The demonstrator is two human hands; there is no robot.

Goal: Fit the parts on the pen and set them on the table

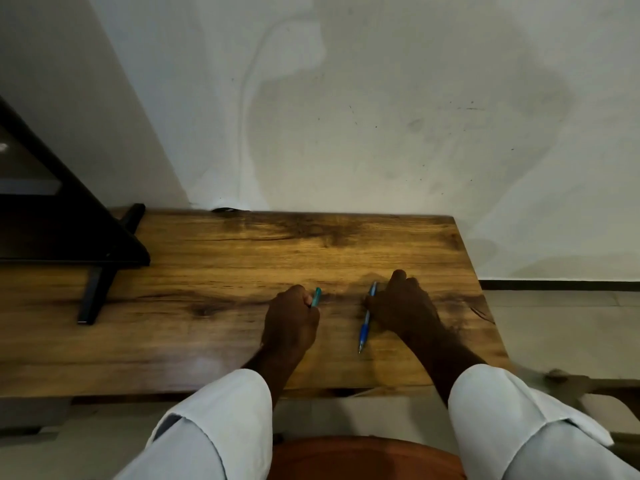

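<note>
Off at nine o'clock a black stand [93,271] with a slanted leg sits on the wooden bench [214,265], well apart from the work. Moving rightward, the person's left hand [291,323] rests on the bench with its fingers curled round a teal pen [316,297]; only the pen's upper end shows, poking out at about one o'clock from the fist, and the rest is hidden in the grip. Just to the right, lying on the wood between the two hands, is a blue pen [365,322], its length running roughly from twelve to six o'clock with the tip toward the person. The right hand [403,304] lies palm down beside it, thumb and fingers closing on the upper half of the barrel; it looks like a pinch just forming, though whether the pen is truly clamped I cannot tell for certain, since it lies flat on the bench. White sleeves [502,410] cover both forearms, and a stained pale wall [381,116] stands behind at twelve o'clock. By my reading, one pen is already in hand and the second is at the pick-up stage. The next move, I judge, calls for a firm pinch on the slim barrel and a clean lift without rolling it toward the bench's right edge at three o'clock.
</note>
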